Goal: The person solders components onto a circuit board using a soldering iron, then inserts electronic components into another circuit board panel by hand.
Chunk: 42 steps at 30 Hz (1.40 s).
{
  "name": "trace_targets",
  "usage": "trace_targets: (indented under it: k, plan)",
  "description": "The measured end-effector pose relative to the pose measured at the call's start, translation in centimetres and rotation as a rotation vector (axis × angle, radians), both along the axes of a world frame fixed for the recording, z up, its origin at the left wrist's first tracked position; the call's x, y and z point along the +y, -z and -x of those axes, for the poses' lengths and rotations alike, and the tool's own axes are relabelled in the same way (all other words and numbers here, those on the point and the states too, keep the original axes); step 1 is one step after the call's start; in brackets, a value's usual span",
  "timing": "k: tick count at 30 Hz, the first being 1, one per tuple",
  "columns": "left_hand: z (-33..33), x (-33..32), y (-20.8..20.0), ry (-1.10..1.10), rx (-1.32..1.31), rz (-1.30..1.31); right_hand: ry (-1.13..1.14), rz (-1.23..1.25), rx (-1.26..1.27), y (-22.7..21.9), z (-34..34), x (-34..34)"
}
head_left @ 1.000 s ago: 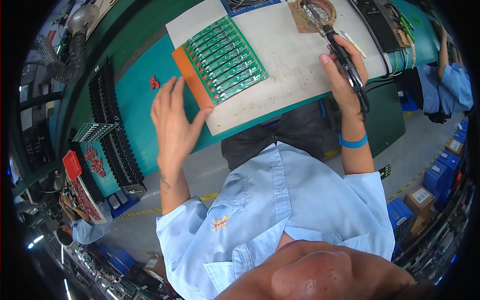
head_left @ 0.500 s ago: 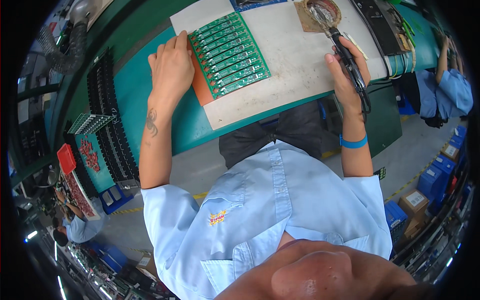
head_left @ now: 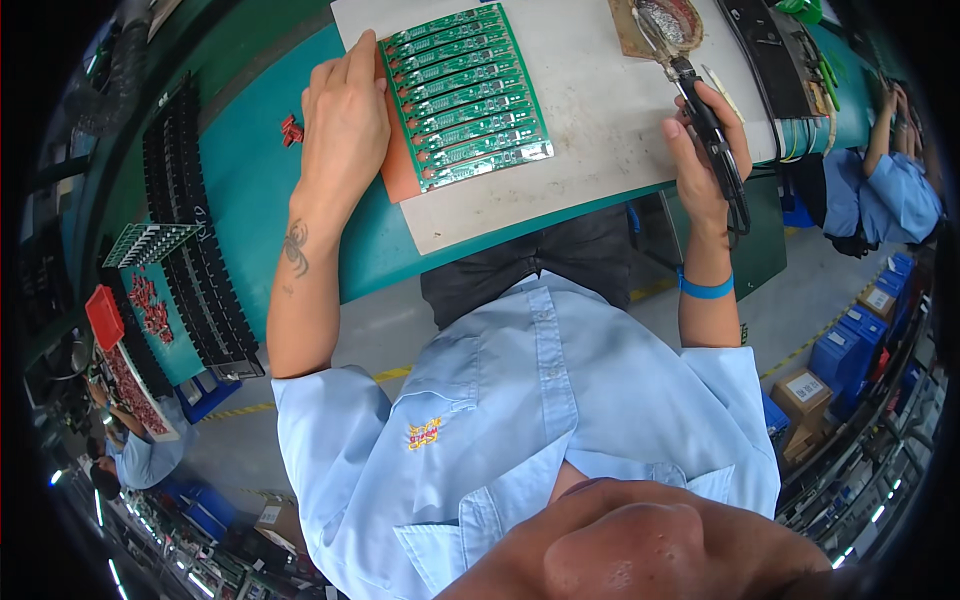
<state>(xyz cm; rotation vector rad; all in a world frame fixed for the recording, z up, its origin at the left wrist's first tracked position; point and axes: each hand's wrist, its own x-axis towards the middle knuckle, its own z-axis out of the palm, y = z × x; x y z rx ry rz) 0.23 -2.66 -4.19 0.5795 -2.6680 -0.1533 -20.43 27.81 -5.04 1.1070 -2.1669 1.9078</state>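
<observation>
A green panel of several narrow circuit boards (head_left: 470, 100) lies on a sheet of whitish paper, with an orange board (head_left: 400, 170) showing under its left edge. My left hand (head_left: 345, 120) rests along that edge, fingers stretched forward and its thumb hidden. In my right hand (head_left: 708, 150) is a black-handled soldering iron (head_left: 710, 130), held right of the panel. Its metal front end reaches over a round dish (head_left: 675, 22) at the far edge, on a brown pad.
Small red parts (head_left: 291, 130) lie left of my left hand on the green bench. Black slotted racks (head_left: 185, 190) and a red tray (head_left: 104, 316) stand farther left. A black case (head_left: 765, 50) and cables are at the far right; a co-worker (head_left: 890, 190) is beyond.
The view has shifted slightly, and red parts beside my left hand have come into sight. My left hand stays at the panel's edge, and the soldering iron stays at the dish.
</observation>
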Motion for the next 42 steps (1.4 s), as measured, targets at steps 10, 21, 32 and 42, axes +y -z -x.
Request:
trace_targets:
  k: [10, 21, 32, 42]
  plan:
    - [0.2, -1.1, 0.4, 0.063, -0.042, 0.001, -0.387, -0.036, -0.048, -3.5, -3.7, 2.6]
    - [0.1, 0.9, -1.6, -0.052, -0.014, -0.292, -0.463, -0.093, -0.088, -3.3, -4.4, 3.8]
    - [0.6, -0.2, 0.5, 0.126, 0.011, -0.211, -0.448, -0.093, -0.098, -3.3, -4.5, 3.9]
    - [1.6, -1.6, 1.5, 0.160, 0.006, -0.269, -0.502, -0.134, -0.104, -3.5, -5.4, 3.8]
